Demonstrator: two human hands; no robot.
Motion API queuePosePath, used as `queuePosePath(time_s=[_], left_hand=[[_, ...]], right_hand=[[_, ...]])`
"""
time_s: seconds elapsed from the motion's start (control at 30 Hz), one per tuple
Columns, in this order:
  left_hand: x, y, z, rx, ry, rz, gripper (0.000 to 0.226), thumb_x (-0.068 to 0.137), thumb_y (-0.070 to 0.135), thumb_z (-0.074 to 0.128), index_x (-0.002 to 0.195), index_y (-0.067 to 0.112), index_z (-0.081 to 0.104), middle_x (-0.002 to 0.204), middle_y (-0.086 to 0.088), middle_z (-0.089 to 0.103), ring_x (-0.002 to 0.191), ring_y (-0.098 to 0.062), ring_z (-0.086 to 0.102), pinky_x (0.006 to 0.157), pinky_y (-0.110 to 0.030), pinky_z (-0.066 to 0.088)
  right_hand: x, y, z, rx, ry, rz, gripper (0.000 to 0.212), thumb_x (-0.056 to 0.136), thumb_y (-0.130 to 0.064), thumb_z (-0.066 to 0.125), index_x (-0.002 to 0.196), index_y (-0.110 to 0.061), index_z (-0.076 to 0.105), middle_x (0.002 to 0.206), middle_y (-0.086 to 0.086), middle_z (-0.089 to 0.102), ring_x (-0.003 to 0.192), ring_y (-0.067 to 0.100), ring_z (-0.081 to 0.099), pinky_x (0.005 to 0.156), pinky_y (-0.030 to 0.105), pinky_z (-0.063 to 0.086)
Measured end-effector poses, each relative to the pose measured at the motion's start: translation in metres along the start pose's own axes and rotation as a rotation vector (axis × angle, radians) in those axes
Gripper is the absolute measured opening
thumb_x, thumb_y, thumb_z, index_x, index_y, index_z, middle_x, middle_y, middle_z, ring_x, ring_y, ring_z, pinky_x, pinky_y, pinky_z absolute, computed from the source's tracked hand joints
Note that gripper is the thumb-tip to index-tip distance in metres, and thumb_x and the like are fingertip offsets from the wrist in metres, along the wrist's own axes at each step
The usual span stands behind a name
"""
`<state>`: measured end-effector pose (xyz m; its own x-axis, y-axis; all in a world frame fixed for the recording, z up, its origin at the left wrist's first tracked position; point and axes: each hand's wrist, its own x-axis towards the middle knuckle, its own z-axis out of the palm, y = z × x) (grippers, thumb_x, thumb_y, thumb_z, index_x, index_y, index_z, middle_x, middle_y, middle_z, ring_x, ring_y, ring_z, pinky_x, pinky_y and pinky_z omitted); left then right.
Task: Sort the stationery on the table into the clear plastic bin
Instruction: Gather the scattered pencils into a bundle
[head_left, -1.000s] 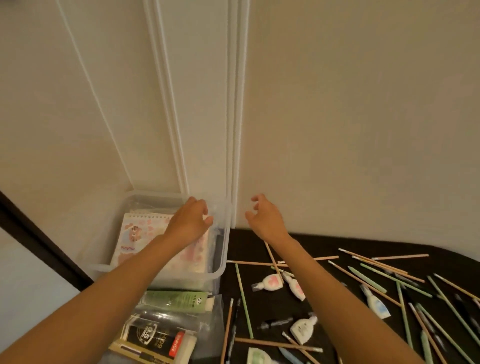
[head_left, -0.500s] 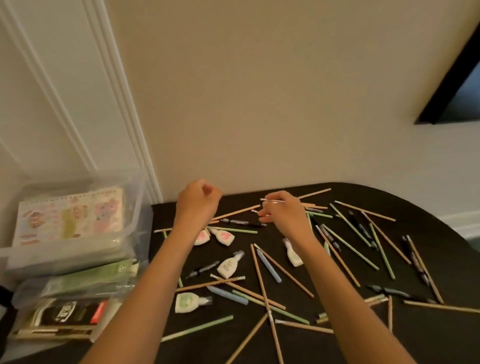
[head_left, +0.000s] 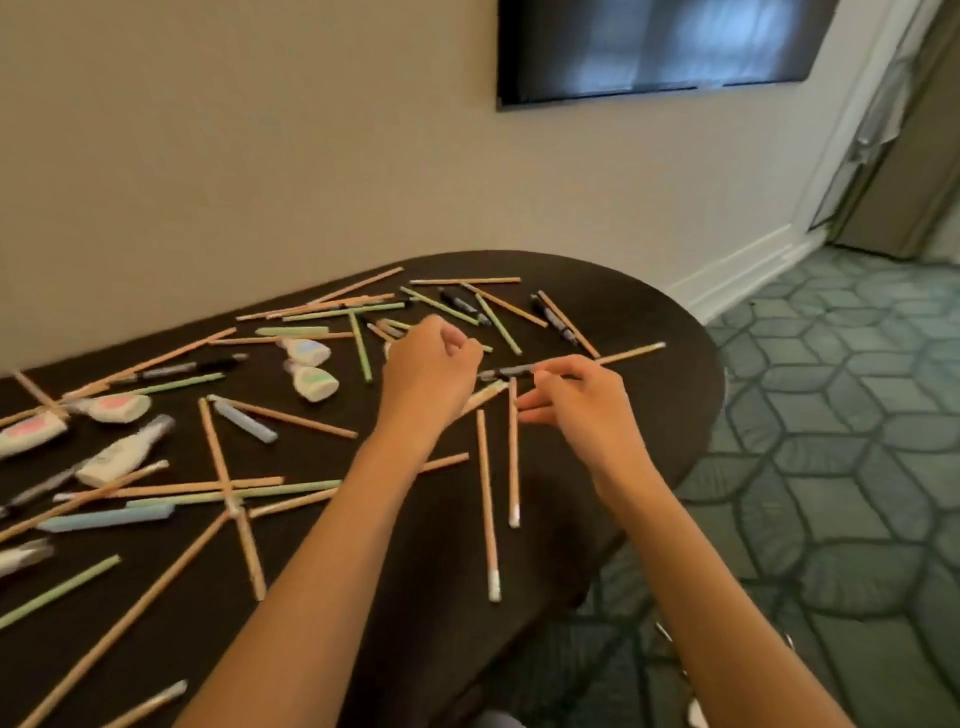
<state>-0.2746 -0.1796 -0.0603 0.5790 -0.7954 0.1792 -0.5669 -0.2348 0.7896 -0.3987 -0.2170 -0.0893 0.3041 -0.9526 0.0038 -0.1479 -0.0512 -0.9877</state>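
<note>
Over the middle of the dark oval table (head_left: 660, 426), my right hand (head_left: 582, 400) pinches the end of a black pen (head_left: 506, 372) between thumb and forefinger. A tan pencil (head_left: 631, 353) runs out to the right from behind that hand. My left hand (head_left: 428, 371) hovers just left of the pen as a closed fist, and I see nothing in it. Several tan and green pencils (head_left: 485, 499) lie scattered across the table, along with white correction-tape dispensers (head_left: 313, 383) and more black pens (head_left: 555, 318). The clear plastic bin is out of view.
The table's rounded right end drops off to green patterned carpet (head_left: 841, 415). The wall runs along the table's far side, with a dark screen (head_left: 654, 47) mounted above. More dispensers (head_left: 111, 408) and a blue marker (head_left: 244, 420) lie at the left.
The view has swung right, from the bin to the table's right end. Both hands moved right over the pencils, and my right hand has taken hold of the black pen.
</note>
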Motion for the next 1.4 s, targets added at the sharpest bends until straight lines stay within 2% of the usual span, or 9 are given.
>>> queuePosePath(time_s=[0.17, 0.37, 0.53, 0.67, 0.9, 1.07, 1.17, 1.3, 1.4], left_hand=[[-0.046, 0.064, 0.103, -0.091, -0.23, 0.122, 0.007, 0.091, 0.024, 0.051, 0.089, 0.021, 0.057, 0.088, 0.003, 0.06, 0.091, -0.02, 0.063, 0.086, -0.043, 0.052], [-0.084, 0.095, 0.233, -0.088, -0.496, 0.163, 0.012, 0.087, 0.021, 0.05, 0.078, 0.019, 0.056, 0.095, -0.01, 0.065, 0.091, -0.032, 0.064, 0.083, -0.047, 0.052], [-0.091, 0.075, 0.318, -0.008, -0.633, 0.114, 0.008, 0.086, 0.015, 0.05, 0.082, 0.013, 0.057, 0.098, -0.016, 0.066, 0.095, -0.034, 0.064, 0.084, -0.043, 0.053], [-0.102, 0.036, 0.414, 0.14, -0.798, 0.06, 0.01, 0.088, 0.017, 0.049, 0.087, 0.01, 0.056, 0.102, -0.017, 0.065, 0.097, -0.032, 0.063, 0.085, -0.041, 0.053], [-0.118, -0.045, 0.535, 0.418, -0.994, 0.012, 0.03, 0.089, 0.017, 0.047, 0.112, 0.002, 0.06, 0.114, -0.018, 0.063, 0.107, -0.032, 0.058, 0.091, -0.036, 0.048], [-0.137, -0.112, 0.602, 0.605, -1.129, 0.017, 0.03, 0.093, 0.02, 0.048, 0.117, 0.005, 0.058, 0.12, -0.015, 0.06, 0.112, -0.03, 0.055, 0.091, -0.034, 0.045], [-0.144, -0.15, 0.631, 0.693, -1.192, 0.021, 0.031, 0.094, 0.021, 0.048, 0.119, 0.005, 0.056, 0.125, -0.016, 0.056, 0.115, -0.03, 0.053, 0.092, -0.034, 0.043], [-0.151, -0.192, 0.669, 0.774, -1.277, 0.067, 0.031, 0.094, 0.021, 0.046, 0.119, 0.006, 0.055, 0.128, -0.017, 0.053, 0.119, -0.032, 0.05, 0.094, -0.034, 0.041], [-0.16, -0.218, 0.694, 0.827, -1.353, 0.114, 0.03, 0.09, 0.017, 0.048, 0.117, 0.007, 0.054, 0.126, -0.016, 0.054, 0.117, -0.032, 0.05, 0.093, -0.035, 0.041]], right_hand=[[-0.022, 0.045, -0.11, 0.059, 0.271, 0.059, 0.017, 0.093, -0.01, 0.048, 0.082, -0.021, 0.057, 0.076, 0.009, 0.07, 0.071, 0.019, 0.069, 0.077, 0.03, 0.055], [-0.039, 0.119, -0.212, 0.149, 0.498, 0.185, 0.012, 0.092, -0.005, 0.046, 0.093, -0.008, 0.057, 0.077, 0.015, 0.067, 0.063, 0.017, 0.064, 0.052, 0.012, 0.05], [-0.034, 0.183, -0.246, 0.205, 0.584, 0.282, 0.015, 0.092, -0.006, 0.045, 0.1, -0.006, 0.058, 0.078, 0.012, 0.067, 0.065, 0.016, 0.065, 0.048, 0.01, 0.045], [-0.025, 0.27, -0.278, 0.222, 0.659, 0.463, 0.014, 0.094, -0.008, 0.043, 0.099, -0.007, 0.057, 0.081, 0.013, 0.067, 0.062, 0.014, 0.064, 0.044, 0.008, 0.043], [-0.002, 0.413, -0.3, 0.232, 0.727, 0.709, 0.014, 0.093, -0.01, 0.044, 0.084, -0.013, 0.054, 0.069, 0.006, 0.066, 0.058, 0.014, 0.063, 0.052, 0.018, 0.043], [0.002, 0.521, -0.292, 0.143, 0.708, 0.864, 0.015, 0.09, -0.011, 0.046, 0.081, -0.015, 0.056, 0.068, 0.004, 0.065, 0.066, 0.018, 0.066, 0.07, 0.031, 0.055], [-0.004, 0.581, -0.279, 0.048, 0.683, 0.954, 0.019, 0.087, -0.012, 0.049, 0.073, -0.023, 0.055, 0.073, 0.005, 0.067, 0.079, 0.024, 0.067, 0.085, 0.042, 0.054], [-0.013, 0.639, -0.268, -0.146, 0.57, 1.021, 0.012, 0.087, -0.015, 0.055, 0.093, -0.021, 0.064, 0.098, 0.009, 0.069, 0.098, 0.024, 0.062, 0.085, 0.029, 0.046], [-0.014, 0.676, -0.269, -0.258, 0.529, 1.003, 0.02, 0.089, -0.012, 0.052, 0.104, -0.018, 0.065, 0.109, 0.009, 0.067, 0.105, 0.026, 0.059, 0.086, 0.031, 0.044]])
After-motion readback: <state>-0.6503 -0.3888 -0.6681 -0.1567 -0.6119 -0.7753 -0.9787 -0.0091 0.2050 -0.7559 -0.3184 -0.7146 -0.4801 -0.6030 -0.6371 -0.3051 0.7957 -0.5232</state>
